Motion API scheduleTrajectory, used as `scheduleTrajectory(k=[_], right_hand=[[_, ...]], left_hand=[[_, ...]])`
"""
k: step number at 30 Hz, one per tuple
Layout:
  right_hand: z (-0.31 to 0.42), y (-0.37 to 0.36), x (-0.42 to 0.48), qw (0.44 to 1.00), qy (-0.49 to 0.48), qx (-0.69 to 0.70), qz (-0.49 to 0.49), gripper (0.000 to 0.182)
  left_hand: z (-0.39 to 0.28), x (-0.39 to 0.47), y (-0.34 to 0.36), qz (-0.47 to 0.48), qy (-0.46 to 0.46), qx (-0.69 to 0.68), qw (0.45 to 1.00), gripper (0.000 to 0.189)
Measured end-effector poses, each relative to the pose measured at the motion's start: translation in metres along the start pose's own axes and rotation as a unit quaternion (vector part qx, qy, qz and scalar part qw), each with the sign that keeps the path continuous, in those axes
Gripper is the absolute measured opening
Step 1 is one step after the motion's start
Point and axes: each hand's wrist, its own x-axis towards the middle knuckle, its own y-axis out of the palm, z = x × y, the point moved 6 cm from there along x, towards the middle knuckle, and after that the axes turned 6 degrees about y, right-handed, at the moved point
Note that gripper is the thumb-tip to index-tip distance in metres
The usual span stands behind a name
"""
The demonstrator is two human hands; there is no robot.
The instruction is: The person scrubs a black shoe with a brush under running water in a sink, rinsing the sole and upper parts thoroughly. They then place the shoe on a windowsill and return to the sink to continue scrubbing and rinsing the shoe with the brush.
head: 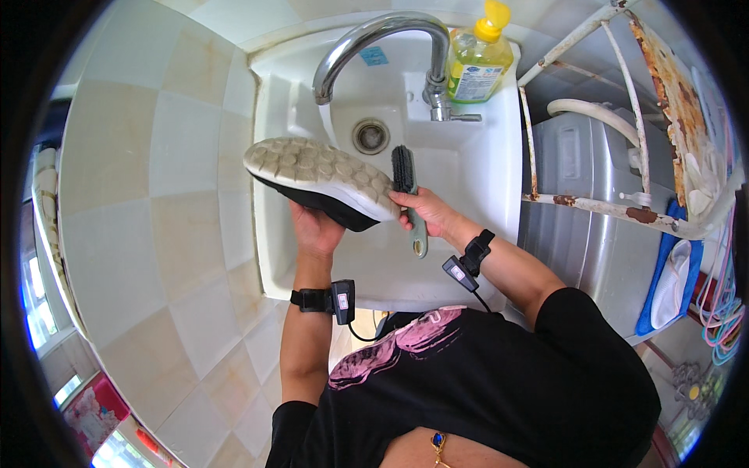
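Note:
My left hand (316,228) holds a black shoe with a white midsole (322,167) from below, its pale, dirty-looking studded sole turned up above the white sink. In my right hand (430,210) is a scrubbing brush (404,169) with dark bristles and a grey-green handle, bristle end towards the tap. The thumb of that hand lies at the right end of the sole. The bristles are beside the sole; whether they touch it I cannot tell. A chrome tap (380,29) arches over the basin, and a thin stream seems to fall from its spout behind the shoe.
A pump bottle of yellow-green liquid soap (477,64) stands on the back right of the ceramic sink (275,257). The drain (371,136) lies beyond the shoe. A rusty white metal rack (585,202) is at the right, before a grey appliance (562,234). Tiled wall (181,175) borders the left.

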Motion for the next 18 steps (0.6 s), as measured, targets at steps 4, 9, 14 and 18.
scheduleTrajectory(k=[4,9,14,18], right_hand=[[-0.019,0.002,0.004,0.998,-0.013,0.036,-0.057,0.027],[-0.023,-0.005,-0.002,0.982,-0.071,-0.081,-0.155,0.035],[-0.010,0.002,-0.013,0.797,-0.247,-0.505,-0.219,0.053],[0.015,0.059,-0.036,0.642,-0.236,-0.707,-0.178,0.062]], left_hand=[[0.009,-0.006,0.004,-0.097,0.042,0.004,0.994,0.072],[0.033,-0.005,-0.008,-0.161,0.044,0.067,0.984,0.078],[0.028,0.024,-0.032,-0.156,0.047,0.293,0.942,0.044],[0.012,0.039,-0.050,-0.090,-0.021,0.283,0.955,0.052]])
